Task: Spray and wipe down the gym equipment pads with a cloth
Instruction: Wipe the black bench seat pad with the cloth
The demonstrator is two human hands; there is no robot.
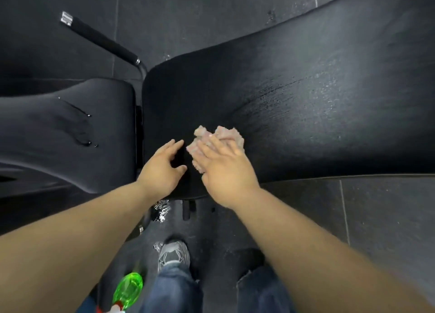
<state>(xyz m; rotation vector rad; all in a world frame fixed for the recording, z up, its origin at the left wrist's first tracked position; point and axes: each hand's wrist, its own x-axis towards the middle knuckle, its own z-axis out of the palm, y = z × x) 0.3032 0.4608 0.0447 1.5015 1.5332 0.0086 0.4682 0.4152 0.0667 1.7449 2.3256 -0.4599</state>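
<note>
The spray bottle (128, 290) sits by your leg, likely to free both hands. Your left hand (162, 166) rests spread, empty, bracing; your right hand (226, 171) presses flat-fingered on the cloth (227, 133), on the wet pad (306, 100).

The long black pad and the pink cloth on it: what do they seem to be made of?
The long pad looks like black vinyl or faux leather: fine grain, dull sheen, wet streaks. The cloth under the right hand looks like fuzzy microfibre or terry, pale pink and matte.
</note>
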